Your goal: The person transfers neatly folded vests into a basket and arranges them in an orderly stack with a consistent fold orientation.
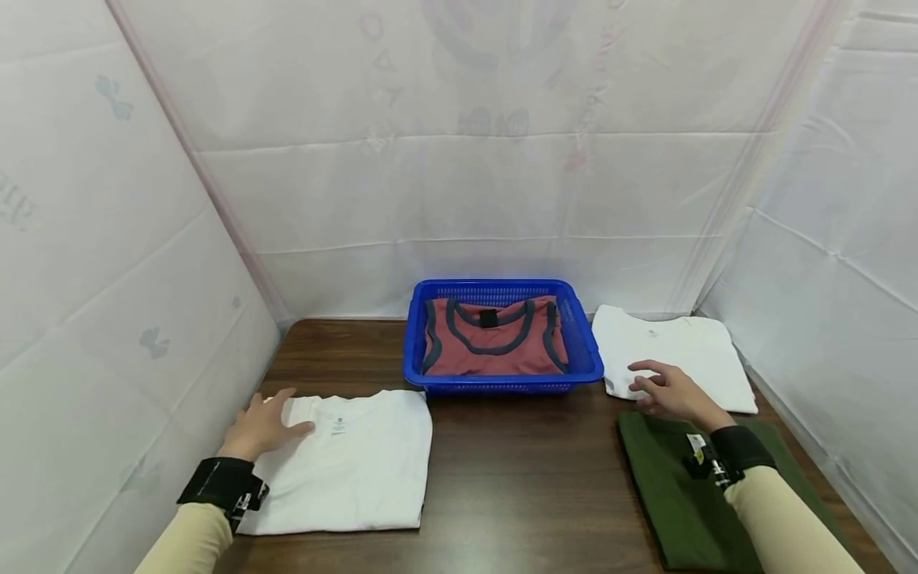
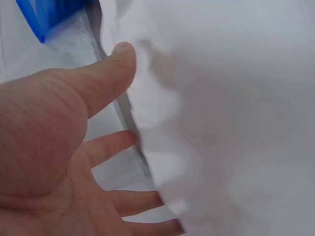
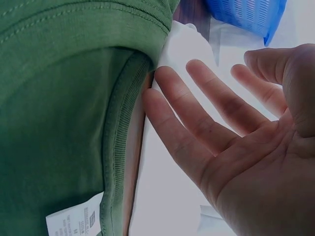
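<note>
At the front left lies a folded white T-shirt (image 1: 358, 470), its neck label facing up. My left hand (image 1: 260, 426) is at its upper left corner, thumb and fingers spread apart; in the left wrist view the fingertips are right at the shirt's edge. On the right, my right hand (image 1: 674, 392) hovers with loosely bent fingers and nothing in them, over the gap between a folded green T-shirt (image 1: 667, 486) and a second folded white T-shirt (image 1: 688, 351) behind it. The right wrist view shows the green collar and its white label (image 3: 76, 219) beside the fingers.
A blue plastic basket (image 1: 502, 388) stands at the back middle, holding a folded red tank top (image 1: 488, 360) with dark grey trim. White sheeting (image 1: 466, 191) walls in the back and both sides of the brown wooden table (image 1: 523, 478).
</note>
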A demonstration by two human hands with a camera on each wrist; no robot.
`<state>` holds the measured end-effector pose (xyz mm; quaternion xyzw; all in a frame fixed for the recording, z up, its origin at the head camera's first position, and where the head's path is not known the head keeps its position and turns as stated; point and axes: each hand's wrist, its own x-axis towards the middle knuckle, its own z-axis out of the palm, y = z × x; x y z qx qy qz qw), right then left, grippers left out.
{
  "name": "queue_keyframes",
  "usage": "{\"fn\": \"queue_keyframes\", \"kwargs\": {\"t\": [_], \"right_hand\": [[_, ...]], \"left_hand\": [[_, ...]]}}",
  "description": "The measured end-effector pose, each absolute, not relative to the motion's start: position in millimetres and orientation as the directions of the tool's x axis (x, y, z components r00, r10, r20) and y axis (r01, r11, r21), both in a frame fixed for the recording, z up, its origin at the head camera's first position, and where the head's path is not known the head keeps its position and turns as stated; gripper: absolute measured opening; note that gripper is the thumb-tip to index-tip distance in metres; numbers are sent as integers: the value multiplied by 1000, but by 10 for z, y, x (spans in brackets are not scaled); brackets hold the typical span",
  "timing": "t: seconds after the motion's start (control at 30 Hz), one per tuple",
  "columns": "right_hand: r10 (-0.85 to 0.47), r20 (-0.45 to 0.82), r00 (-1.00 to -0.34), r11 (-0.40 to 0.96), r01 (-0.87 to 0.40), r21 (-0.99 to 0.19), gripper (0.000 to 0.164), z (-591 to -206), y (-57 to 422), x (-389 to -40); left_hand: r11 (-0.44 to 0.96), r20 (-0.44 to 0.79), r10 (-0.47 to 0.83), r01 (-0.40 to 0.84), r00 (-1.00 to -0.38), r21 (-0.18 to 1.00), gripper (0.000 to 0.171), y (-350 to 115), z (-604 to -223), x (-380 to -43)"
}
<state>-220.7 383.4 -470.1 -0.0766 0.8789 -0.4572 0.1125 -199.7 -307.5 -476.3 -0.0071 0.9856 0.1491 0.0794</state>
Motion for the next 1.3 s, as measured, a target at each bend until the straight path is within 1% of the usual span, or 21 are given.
{"fn": "queue_keyframes", "kwargs": {"t": [0.1,0.33,0.57,0.77,1.0,1.13,1.3], "right_hand": [[-242,-133,-961,571,-30,-821,43,-4721,3836,-2213],[-234,-138,-962,583,-25,-812,41,-4775,3835,-2201],[-247,-123,-961,582,-45,-812,40,-4798,3822,-2173],[-254,-111,-961,560,-52,-827,42,-4799,3783,-2152],[-252,-107,-962,568,-57,-821,41,-4784,3744,-2143],[-254,-105,-961,566,-60,-822,41,-4799,3737,-2149],[-250,-100,-963,576,-65,-815,40,-4795,3745,-2148]], "left_hand": [[958,-170,19,-30,-985,284,88,-3149,-4797,-1990],[962,-115,47,14,-992,271,83,-3150,-4805,-1985],[956,-148,48,3,-988,293,84,-3054,-4799,-1965],[958,-140,69,26,-988,286,82,-2973,-4831,-1971],[956,-119,88,50,-989,289,77,-2797,-4865,-1978],[963,-119,44,10,-992,269,78,-2823,-4908,-1969],[971,-96,-32,-54,-995,234,84,-2980,-4937,-1965]]}}
